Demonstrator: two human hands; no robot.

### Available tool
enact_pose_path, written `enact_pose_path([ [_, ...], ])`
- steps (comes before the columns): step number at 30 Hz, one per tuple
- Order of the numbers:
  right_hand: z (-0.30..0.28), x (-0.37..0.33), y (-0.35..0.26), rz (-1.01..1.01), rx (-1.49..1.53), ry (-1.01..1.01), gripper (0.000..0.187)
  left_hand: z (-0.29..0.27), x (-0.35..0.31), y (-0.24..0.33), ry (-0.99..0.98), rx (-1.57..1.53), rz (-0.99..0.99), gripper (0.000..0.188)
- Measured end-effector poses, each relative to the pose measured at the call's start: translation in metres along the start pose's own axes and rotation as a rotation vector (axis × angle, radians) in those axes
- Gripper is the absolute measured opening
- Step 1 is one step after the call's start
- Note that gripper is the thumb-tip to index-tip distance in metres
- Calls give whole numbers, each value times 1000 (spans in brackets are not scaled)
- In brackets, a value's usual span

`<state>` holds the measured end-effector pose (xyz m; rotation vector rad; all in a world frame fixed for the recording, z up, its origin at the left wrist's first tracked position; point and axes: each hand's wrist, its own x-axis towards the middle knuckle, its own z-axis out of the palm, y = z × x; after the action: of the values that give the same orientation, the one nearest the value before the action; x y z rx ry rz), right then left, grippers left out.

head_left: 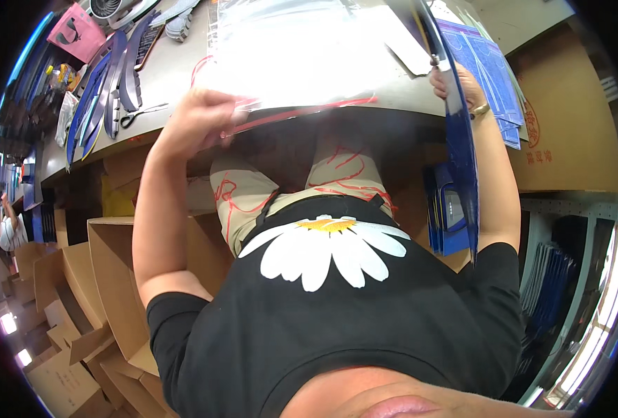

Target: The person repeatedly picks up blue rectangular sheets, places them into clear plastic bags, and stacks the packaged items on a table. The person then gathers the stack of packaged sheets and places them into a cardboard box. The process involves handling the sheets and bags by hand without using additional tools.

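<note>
A clear plastic bag [281, 63] with a red strip along its near edge lies across the table, washed out by glare. My left hand [208, 115], blurred by motion, has its fingers closed at the left end of that red strip. On the right, my right hand [466, 87] grips a large, flat, glossy dark blue panel [461, 160] by its edge. The panel stands upright and shows nearly edge-on, so I cannot tell whether it is a folder or a flattened bag. Its lower end hangs past the table edge, beside my right forearm.
Black scissors [141, 113] and dark curved strips [117, 66] lie on the table's left. Blue printed sheets [486, 63] are stacked at right, next to a large cardboard box [567, 118]. Blue bags [448, 216] stand below the table. Open cartons [120, 279] crowd the lower left.
</note>
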<state>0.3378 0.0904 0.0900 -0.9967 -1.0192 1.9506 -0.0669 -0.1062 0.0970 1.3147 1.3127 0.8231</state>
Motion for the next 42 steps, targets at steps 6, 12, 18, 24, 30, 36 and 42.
enact_pose_path([
  [6,14,19,37,75,-117,-132,32,20,86,-50,306,1310,510,48],
  [12,56,7,62,247,-309,-250,39,12,78,-59,291,1162,455,41],
  [18,67,11,79,166,-475,-213,41,7,78,-49,383,414,215,35],
  [24,73,18,91,131,-598,-199,33,7,112,-44,379,-26,-91,30],
  [30,47,28,82,60,-866,-142,41,-20,151,-56,376,280,72,23],
  [36,13,40,37,138,-928,37,37,-9,120,-58,309,672,317,31],
  [42,-29,68,37,-163,-1113,176,36,-8,105,-105,565,1058,405,17],
])
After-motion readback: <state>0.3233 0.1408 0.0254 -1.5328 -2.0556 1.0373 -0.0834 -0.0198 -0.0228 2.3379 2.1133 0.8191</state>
